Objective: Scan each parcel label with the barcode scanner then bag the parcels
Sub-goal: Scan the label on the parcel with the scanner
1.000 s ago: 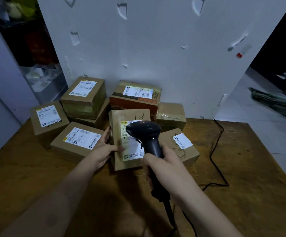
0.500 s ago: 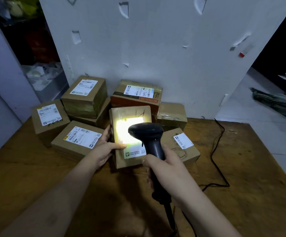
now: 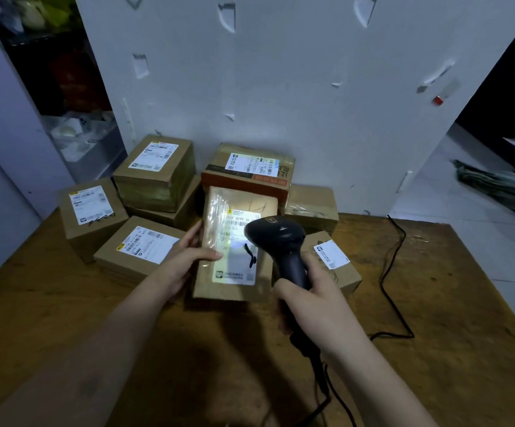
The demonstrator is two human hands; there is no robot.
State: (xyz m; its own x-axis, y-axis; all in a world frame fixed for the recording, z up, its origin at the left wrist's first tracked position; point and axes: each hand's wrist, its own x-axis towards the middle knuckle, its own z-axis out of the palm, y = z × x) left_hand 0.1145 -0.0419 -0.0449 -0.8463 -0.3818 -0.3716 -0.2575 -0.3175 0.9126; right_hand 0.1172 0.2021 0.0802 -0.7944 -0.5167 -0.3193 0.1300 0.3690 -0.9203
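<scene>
A tall brown parcel (image 3: 216, 217) wrapped in clear tape stands tilted on the wooden table (image 3: 434, 318). My left hand (image 3: 185, 260) grips its left edge, thumb across the front. Its white label (image 3: 237, 251) is lit by a faint glow. My right hand (image 3: 305, 300) holds the black barcode scanner (image 3: 281, 241) by its handle, the head aimed at the label from close range and covering its right part. Several other labelled cardboard parcels surround it, such as one flat box (image 3: 139, 251) to the left and one (image 3: 333, 260) to the right.
Stacked boxes (image 3: 154, 177) and an orange-striped box (image 3: 250, 174) stand against the white wall panel (image 3: 281, 87). The scanner's black cable (image 3: 394, 272) loops across the table's right side. A shelf with clutter (image 3: 74, 137) is at the back left.
The bright scan light on the label half a second ago has faded to a faint glow. The parcel is tipped back a little more and the scanner sits slightly to the right.
</scene>
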